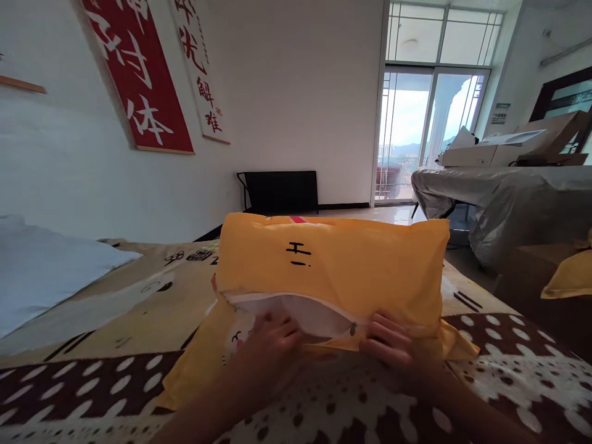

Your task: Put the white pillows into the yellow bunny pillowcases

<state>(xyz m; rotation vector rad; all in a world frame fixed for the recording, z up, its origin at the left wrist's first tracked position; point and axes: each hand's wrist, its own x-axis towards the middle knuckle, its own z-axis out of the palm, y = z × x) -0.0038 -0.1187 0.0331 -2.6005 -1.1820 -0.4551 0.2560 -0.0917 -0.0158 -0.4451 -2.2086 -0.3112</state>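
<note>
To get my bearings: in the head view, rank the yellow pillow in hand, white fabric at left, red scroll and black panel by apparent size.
1. Yellow pillow, clearly largest
2. White fabric and red scroll: too alike to rank, both cut by the frame
3. Black panel, smallest

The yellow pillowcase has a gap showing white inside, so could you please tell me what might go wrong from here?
The white inner part might bulge out through the gap beside the left hand. The small dark tab, possibly a zip pull, could snag the yellow pillowcase next to the right hand.
</note>
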